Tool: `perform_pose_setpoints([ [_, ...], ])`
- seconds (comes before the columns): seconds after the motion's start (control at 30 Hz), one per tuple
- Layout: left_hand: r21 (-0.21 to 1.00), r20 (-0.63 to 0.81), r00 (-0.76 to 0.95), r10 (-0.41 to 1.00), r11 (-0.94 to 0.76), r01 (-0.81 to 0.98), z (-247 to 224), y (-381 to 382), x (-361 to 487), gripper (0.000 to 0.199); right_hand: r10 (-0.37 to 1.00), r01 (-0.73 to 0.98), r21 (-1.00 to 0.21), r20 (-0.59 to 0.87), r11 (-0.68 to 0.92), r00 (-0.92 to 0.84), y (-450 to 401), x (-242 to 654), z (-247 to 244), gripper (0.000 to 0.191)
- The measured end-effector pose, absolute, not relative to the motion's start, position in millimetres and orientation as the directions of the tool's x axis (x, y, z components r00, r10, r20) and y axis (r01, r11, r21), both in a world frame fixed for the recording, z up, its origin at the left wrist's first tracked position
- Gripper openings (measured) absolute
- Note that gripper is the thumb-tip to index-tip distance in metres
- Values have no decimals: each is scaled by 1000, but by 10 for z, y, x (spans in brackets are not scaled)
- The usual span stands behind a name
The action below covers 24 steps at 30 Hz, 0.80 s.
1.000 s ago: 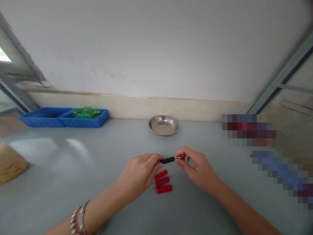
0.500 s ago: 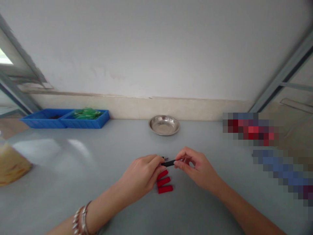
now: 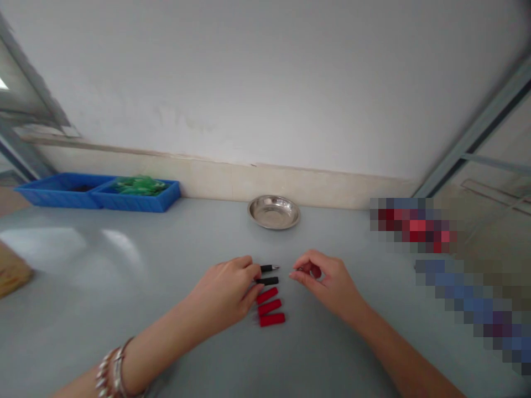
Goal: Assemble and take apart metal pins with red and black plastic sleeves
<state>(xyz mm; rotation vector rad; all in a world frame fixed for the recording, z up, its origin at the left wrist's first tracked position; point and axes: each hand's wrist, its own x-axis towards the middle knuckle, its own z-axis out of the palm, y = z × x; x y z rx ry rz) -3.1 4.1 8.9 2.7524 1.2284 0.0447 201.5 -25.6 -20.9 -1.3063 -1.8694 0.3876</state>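
My left hand (image 3: pixel 232 287) is closed, thumb and fingers round the rear of a black pen barrel (image 3: pixel 269 281) whose front end points right and shows no metal tip. Just beyond it lies a black pen (image 3: pixel 267 268) with a silver tip, its rear hidden by my fingers. Close to my left thumb, red pen barrels (image 3: pixel 271 319) lie on the table in a small fan. A short gap to the right, my right hand (image 3: pixel 326 279) pinches a small dark metal piece (image 3: pixel 300 270), which looks like a pen tip; the fingers cover most of it.
A round steel dish (image 3: pixel 274 213) stands by the wall. At the back left are two joined blue trays (image 3: pixel 136 203), one with green plastic pieces, the other with dark bits. A tan bag-like item (image 3: pixel 14 271) sits at the left edge; a blurred-out area covers the right.
My right hand has parted from the black barrel, taking the small metal piece. My left hand and the barrel sit slightly further left, and the view has turned a little.
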Motion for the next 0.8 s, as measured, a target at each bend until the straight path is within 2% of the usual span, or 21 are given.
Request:
perform_pose_setpoints([
  [0.23, 87, -61, 658, 751, -652, 753, 86, 35, -44, 17, 893, 683, -605, 417, 411, -168, -246, 2036, -249, 4],
  [0.4, 86, -48, 656, 753, -652, 754, 84, 33, -40, 16, 877, 688, -565, 419, 456, -236, -255, 2034, -217, 7],
  [0.57, 127, -5, 627, 779, -621, 773, 83, 86, -49, 24, 837, 693, -492, 440, 527, -324, -246, 2031, -224, 12],
  [0.8, 184, 85, 562, 823, -568, 802, -4, 157, -68, 25, 830, 732, -433, 450, 526, -331, -239, 2032, -277, 11],
])
